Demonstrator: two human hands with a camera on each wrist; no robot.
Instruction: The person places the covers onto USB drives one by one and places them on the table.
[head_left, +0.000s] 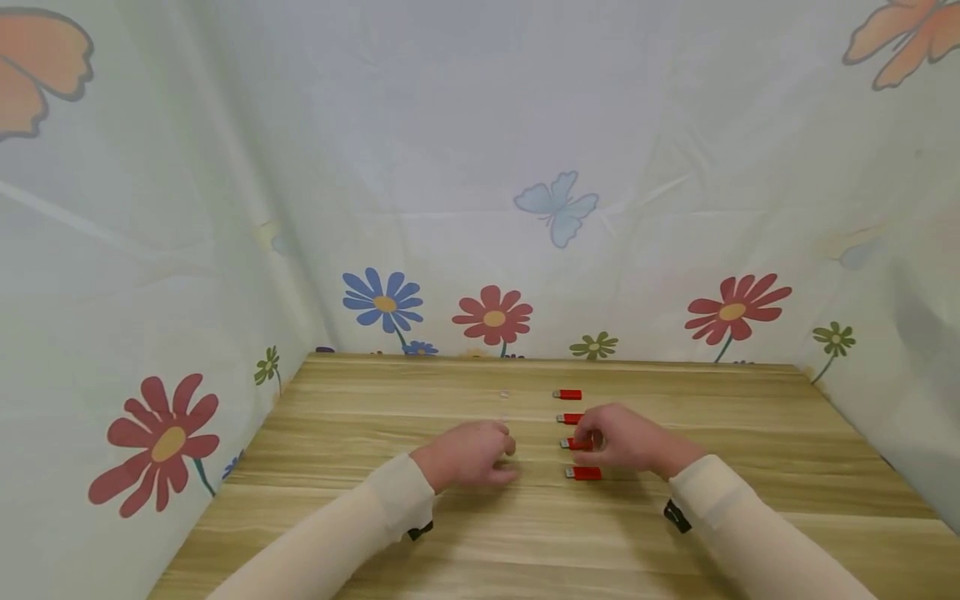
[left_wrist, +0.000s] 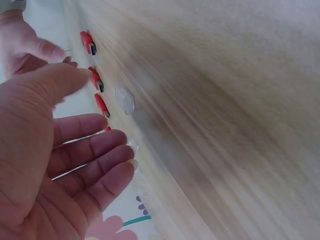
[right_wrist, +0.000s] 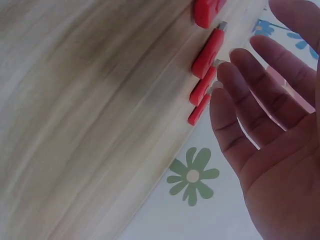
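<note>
Several red USB flash drives [head_left: 585, 473] lie in a column on the wooden table, their metal plugs pointing left. My right hand [head_left: 626, 437] hovers around the middle drives with fingers relaxed and slightly bent; the right wrist view shows nothing in its grasp. To the left of the drives, my left hand [head_left: 467, 454] hangs over the table, thumb apart from the loosely bent fingers, holding nothing. Beyond its fingers are small clear plastic pieces [left_wrist: 125, 100], faint in the head view and partly hidden by the fingers in the left wrist view.
The wood-grain tabletop [head_left: 360, 392] ends at a pale curtain [head_left: 450, 167] printed with flowers and butterflies, which closes in the back and both sides. A small black item [head_left: 677, 516] shows under the right cuff.
</note>
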